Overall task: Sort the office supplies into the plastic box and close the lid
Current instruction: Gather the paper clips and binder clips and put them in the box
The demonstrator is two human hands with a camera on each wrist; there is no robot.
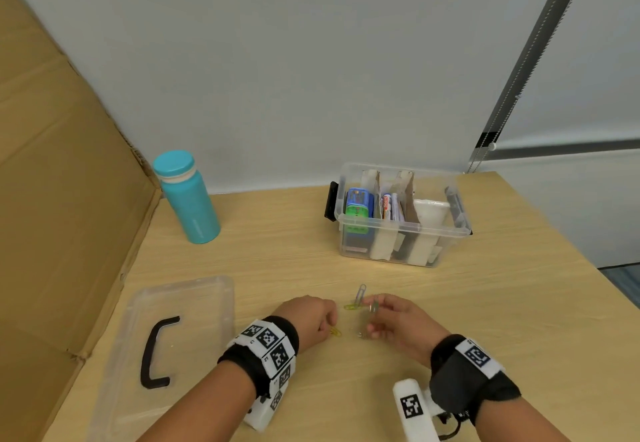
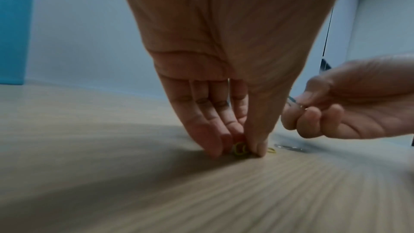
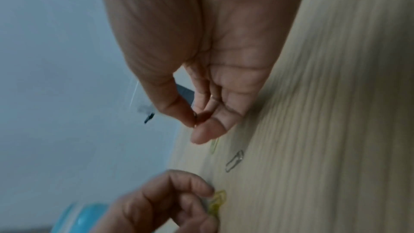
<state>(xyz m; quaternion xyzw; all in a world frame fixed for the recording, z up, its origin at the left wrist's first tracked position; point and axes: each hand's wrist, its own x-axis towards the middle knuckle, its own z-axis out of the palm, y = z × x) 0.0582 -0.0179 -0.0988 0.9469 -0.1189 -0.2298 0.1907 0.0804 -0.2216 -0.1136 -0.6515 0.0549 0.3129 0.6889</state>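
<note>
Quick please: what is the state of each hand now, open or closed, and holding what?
Left hand: closed, pinching a yellow paper clip on the table.
Right hand: closed, pinching a silver paper clip above the table.

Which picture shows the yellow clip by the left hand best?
The left wrist view: the yellow clip sits close up, pinched between the left hand's fingers on the table. The head view shows it small beside that hand. The right wrist view shows it blurred at the fingertips.
</note>
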